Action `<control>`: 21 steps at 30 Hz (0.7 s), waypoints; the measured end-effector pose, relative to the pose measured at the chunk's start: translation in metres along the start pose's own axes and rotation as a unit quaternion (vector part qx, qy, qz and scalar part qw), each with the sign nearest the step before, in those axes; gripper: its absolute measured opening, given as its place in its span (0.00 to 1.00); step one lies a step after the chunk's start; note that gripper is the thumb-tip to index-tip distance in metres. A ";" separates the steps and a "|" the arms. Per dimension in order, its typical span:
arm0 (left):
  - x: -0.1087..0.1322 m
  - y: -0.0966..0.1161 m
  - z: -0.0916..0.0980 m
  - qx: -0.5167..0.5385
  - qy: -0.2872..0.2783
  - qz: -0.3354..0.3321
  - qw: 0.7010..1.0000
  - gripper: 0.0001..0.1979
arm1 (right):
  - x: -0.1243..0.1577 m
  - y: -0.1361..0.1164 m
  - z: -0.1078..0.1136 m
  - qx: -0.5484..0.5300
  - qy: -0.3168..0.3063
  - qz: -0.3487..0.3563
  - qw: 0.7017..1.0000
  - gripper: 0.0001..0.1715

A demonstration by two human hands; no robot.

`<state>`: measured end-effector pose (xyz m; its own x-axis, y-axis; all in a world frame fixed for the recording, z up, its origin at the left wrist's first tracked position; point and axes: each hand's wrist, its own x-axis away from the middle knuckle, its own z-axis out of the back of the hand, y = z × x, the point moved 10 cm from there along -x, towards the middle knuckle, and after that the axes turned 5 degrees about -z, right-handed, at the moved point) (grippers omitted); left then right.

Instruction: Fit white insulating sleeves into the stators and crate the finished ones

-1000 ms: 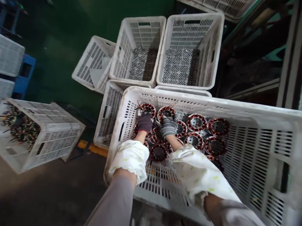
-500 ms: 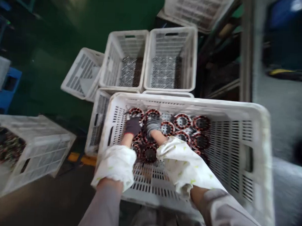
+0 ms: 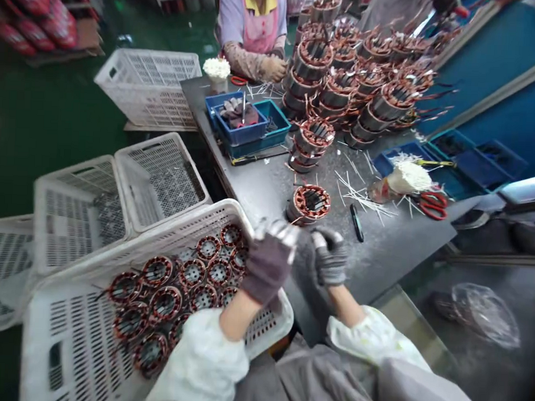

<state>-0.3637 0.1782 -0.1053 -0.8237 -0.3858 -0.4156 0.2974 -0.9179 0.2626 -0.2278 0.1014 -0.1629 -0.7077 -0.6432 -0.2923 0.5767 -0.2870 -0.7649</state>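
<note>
My left hand [image 3: 271, 260], in a dark purple glove with pale fingertips, is above the right end of a white plastic crate [image 3: 45, 309] and the table edge. Its fingers look bent but are smeared by motion. My right hand [image 3: 331, 259], in a grey striped glove, hangs over the table with curled fingers, the thumb apart and nothing visible in the grip. Just beyond both hands, a motor stator [image 3: 310, 203] with copper windings stands on the dark table. Smaller wound stators [image 3: 165, 302] fill part of the crate in rows.
Tall stacks of stators [image 3: 311, 60] stand at the back of the table [image 3: 268, 189]. White sticks [image 3: 360, 196], a black pen-like tool [image 3: 356, 222], red-handled scissors [image 3: 433, 205] and blue trays [image 3: 241, 131] lie about. A person [image 3: 256, 46] works across the table. More crates [image 3: 162, 178] stand left.
The view has swung right from the crate to the table. Both hands, earlier down among the stators in the crate, are now raised out of it near the table's stator.
</note>
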 end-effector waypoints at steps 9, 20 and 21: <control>-0.138 -0.027 -0.120 0.133 -0.135 0.141 0.972 0.19 | -0.046 0.098 0.069 0.007 0.028 -0.081 0.996 0.19; 0.065 -0.051 -0.034 0.611 0.324 0.568 0.447 0.32 | -0.076 0.051 -0.078 0.201 -0.266 0.099 0.937 0.32; 0.088 -0.046 -0.028 0.600 0.344 0.586 0.422 0.32 | -0.078 0.056 -0.081 0.202 -0.272 0.092 0.936 0.30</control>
<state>-0.4359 0.1838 -0.1780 0.0075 -0.8243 0.5660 -0.4922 0.4897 0.7197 -0.1734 0.1935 -0.2295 -0.3327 -0.9428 0.0219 0.8535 -0.3110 -0.4181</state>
